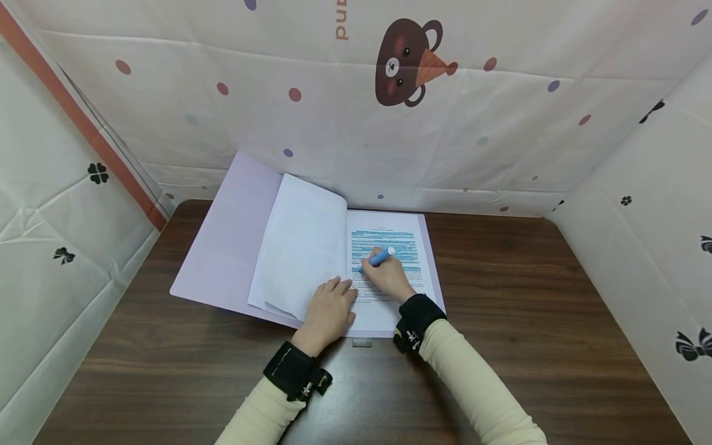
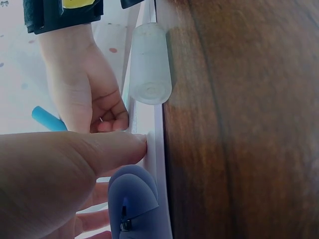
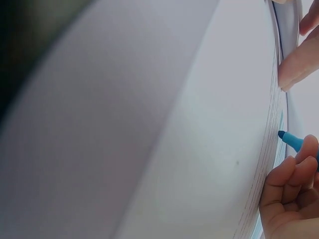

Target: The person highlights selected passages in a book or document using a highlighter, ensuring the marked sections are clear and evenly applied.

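My right hand [image 1: 389,278] grips a blue highlighter [image 1: 382,257] over a printed page [image 1: 367,318] in an open lavender folder [image 1: 222,228]. Many upper lines of text on that page are marked blue; the lower ones are plain. In the right wrist view the dark felt tip of the highlighter [image 3: 294,141] points at the lined sheet, and the fingers curl round its barrel. My left hand [image 1: 327,309] rests with extended fingers across the inner edge of the turned-over white sheets [image 1: 306,235] and the page. Its thumb [image 2: 114,149] lies near the folder's lower edge in the left wrist view.
A small translucent block [image 1: 362,342] lies at the folder's near edge on the dark wooden table [image 1: 500,278]. Behind and beside the table hang pale printed cloths [image 1: 334,123]. Black straps with small cameras [image 1: 411,334] circle both wrists.
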Tool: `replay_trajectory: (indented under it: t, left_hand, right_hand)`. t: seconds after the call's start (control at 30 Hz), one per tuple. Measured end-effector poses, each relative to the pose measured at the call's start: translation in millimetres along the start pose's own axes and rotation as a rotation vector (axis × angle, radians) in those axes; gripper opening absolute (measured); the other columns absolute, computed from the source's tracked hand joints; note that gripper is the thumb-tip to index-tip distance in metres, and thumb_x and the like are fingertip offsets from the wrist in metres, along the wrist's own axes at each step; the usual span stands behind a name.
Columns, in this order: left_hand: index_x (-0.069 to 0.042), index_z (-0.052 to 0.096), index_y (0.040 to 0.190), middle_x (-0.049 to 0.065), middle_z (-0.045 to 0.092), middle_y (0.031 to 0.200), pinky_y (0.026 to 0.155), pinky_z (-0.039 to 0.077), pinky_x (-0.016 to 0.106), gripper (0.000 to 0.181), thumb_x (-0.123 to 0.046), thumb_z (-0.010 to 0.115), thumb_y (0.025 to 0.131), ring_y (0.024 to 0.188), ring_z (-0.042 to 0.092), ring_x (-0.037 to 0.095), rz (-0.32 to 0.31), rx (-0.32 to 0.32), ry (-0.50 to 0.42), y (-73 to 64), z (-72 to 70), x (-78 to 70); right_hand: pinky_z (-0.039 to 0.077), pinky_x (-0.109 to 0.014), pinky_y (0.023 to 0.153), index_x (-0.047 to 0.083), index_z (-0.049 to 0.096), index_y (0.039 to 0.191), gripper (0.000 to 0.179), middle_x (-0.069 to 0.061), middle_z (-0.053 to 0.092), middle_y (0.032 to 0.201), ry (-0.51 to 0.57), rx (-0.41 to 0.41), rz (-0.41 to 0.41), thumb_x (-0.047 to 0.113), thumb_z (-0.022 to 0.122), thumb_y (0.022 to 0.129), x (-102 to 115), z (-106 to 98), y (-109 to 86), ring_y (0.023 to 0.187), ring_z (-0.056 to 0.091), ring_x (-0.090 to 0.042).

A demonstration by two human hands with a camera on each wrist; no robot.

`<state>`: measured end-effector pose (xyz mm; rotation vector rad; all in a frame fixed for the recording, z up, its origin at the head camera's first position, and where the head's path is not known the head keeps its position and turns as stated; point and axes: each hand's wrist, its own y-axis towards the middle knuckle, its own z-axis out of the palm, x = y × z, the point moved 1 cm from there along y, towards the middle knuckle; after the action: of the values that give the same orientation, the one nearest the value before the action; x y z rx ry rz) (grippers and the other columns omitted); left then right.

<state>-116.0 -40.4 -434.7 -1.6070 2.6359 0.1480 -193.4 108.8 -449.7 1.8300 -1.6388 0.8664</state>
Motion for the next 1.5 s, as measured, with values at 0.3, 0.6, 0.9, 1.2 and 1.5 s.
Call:
replay_trajectory:
  t: [0.3,0.6,0.9,1.2,1.5]
  left_hand:
    - [-0.013,0.061,0.120,0.008,0.054,0.130,0.102,0.036,0.042,0.043,-0.031,0.067,0.081,0.125,0.044,0.029,-0.005,0.019,-0.003,0.3,0.6,0.0]
    - [-0.013,0.061,0.120,0.008,0.054,0.131,0.103,0.036,0.042,0.043,-0.031,0.067,0.081,0.126,0.043,0.029,-0.008,0.021,-0.004,0.1,0.7,0.2]
    - [-0.012,0.061,0.121,0.008,0.053,0.131,0.104,0.035,0.042,0.044,-0.030,0.068,0.081,0.127,0.042,0.029,-0.010,0.028,-0.011,-0.2,0.0,-0.1]
    - [-0.013,0.059,0.122,0.008,0.052,0.133,0.105,0.034,0.042,0.045,-0.031,0.067,0.081,0.128,0.041,0.028,-0.010,0.046,0.000,-0.1,-0.3,-0.7]
    - [-0.013,0.059,0.122,0.008,0.052,0.133,0.104,0.034,0.042,0.045,-0.031,0.067,0.081,0.127,0.042,0.029,-0.010,0.042,0.005,0.2,0.6,-0.7]
  right_hand:
    - [0.030,-0.024,0.047,0.012,0.042,0.071,0.026,0.001,0.041,0.060,-0.008,-0.003,0.017,0.027,0.051,0.091,-7.9,-5.0,-0.1,0.050,0.035,-0.013]
    - [0.028,-0.024,0.049,0.012,0.038,0.069,0.028,0.001,0.037,0.060,-0.009,-0.007,0.031,0.025,0.051,0.091,-10.3,-11.1,-1.9,0.051,0.033,-0.014]
    - [0.028,-0.024,0.048,0.012,0.038,0.069,0.029,0.001,0.038,0.060,-0.030,-0.012,0.042,0.025,0.051,0.091,-14.5,-15.3,-3.0,0.051,0.033,-0.013]
    - [0.027,-0.024,0.048,0.011,0.039,0.068,0.029,0.000,0.038,0.061,-0.013,-0.009,0.052,0.024,0.051,0.091,-18.3,-20.4,-3.8,0.053,0.034,-0.014]
    - [0.028,-0.024,0.048,0.011,0.038,0.071,0.029,0.000,0.037,0.061,-0.033,0.000,0.075,0.026,0.050,0.091,-22.3,-25.7,-5.4,0.052,0.034,-0.014]
